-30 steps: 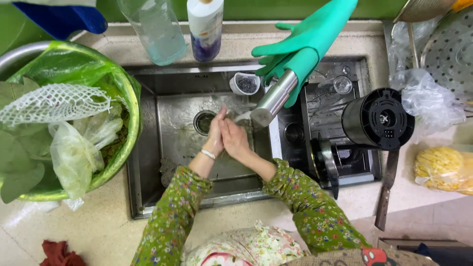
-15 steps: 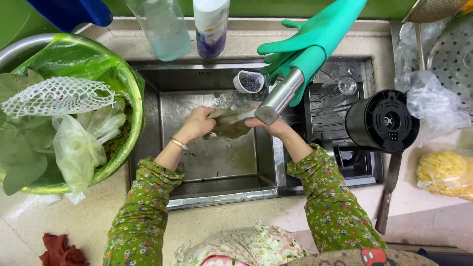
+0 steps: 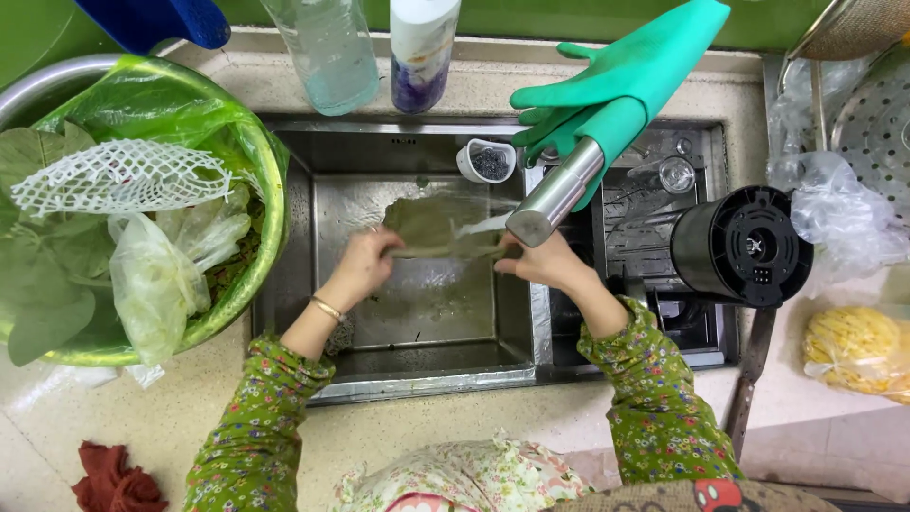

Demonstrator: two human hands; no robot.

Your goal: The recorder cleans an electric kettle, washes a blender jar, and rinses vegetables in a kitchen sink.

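Hands (image 3: 360, 270) (image 3: 540, 261) hold leaf (image 3: 431, 228), perhaps, under faucet (image 3: 555, 194).

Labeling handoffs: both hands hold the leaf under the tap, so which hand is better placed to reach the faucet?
Right, probably. The right hand grips the leaf directly beside the faucet spout; the left hand holds the far end.

Sink (image 3: 284, 313): middle of desk (image 3: 455, 436).
Basin (image 3: 270, 190): left of sink.
Blender jar (image 3: 739, 246): right of sink.
Bottles (image 3: 422, 47): behind sink.
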